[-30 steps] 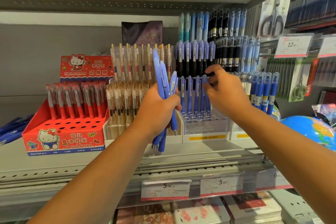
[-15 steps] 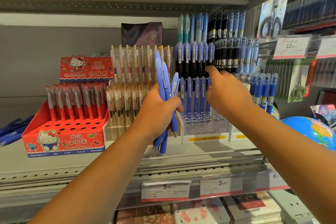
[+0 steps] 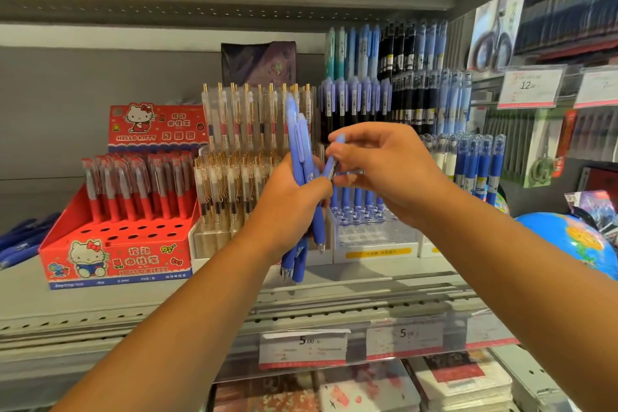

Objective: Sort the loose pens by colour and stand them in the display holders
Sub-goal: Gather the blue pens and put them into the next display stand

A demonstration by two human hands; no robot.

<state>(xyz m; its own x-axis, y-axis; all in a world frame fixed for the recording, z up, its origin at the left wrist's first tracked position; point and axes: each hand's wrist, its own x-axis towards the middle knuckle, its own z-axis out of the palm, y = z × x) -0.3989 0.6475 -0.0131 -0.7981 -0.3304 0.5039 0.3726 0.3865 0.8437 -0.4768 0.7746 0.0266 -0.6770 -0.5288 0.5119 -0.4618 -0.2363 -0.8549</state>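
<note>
Periwinkle-blue pens (image 3: 298,144) stood bunched in the left hand (image 3: 287,204), its grip clamped round them above the shelf (image 3: 100,304). The right hand (image 3: 384,170) pinched one tilted pen (image 3: 335,157) beside the bunch, before a clear display holder (image 3: 374,239) and near a red Hello Kitty box (image 3: 117,257).

**Pen shelf: materials and finishes**

Red display box (image 3: 117,261): printed card, glossy.
Right of it, clear pens (image 3: 234,184): transparent plastic with shiny gold metal clips.
Further right, blue pens (image 3: 296,144): smooth plastic, satin sheen.
Behind these, display holder (image 3: 374,237): clear glossy plastic.
Beneath the box, shelf (image 3: 83,308): matt grey perforated metal.
Price labels (image 3: 302,346): paper behind clear plastic.
</note>
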